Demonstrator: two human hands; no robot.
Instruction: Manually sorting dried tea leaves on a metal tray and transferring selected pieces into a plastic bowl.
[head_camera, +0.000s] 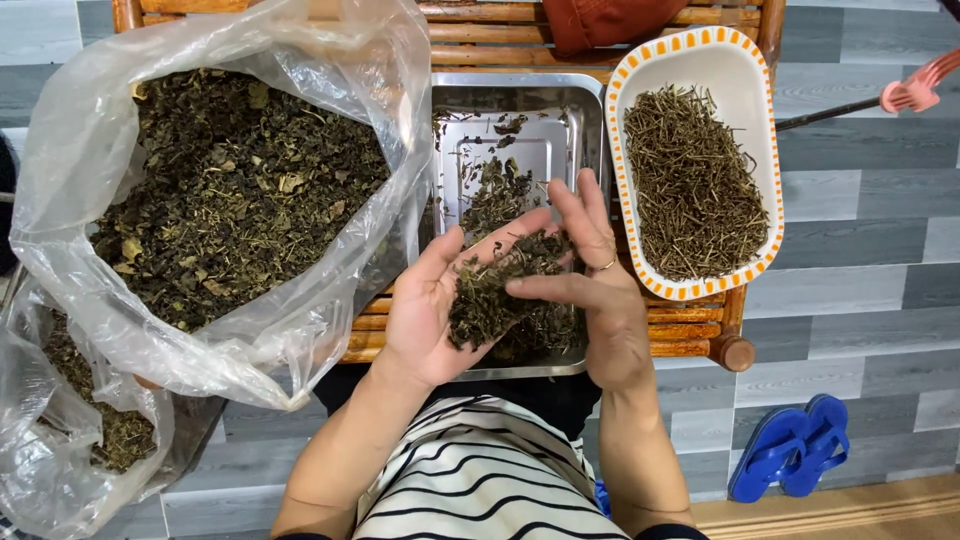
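Cupped in your open left hand (430, 300) sits a pile of dry dark green leaves (490, 295), over the silver metal tray (580, 100). Your right hand (600, 280) picks at them with spread fingers. They look light and crumbly, so pinch softly.

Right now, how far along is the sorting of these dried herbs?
Done: the oval dish holds a heap of picked stems, and some leaves lie in the steel tray. In hand: the left hand cups a handful of dried leaves while the right hand picks through it. Left: the big plastic bag is full, and a second bag is part full.
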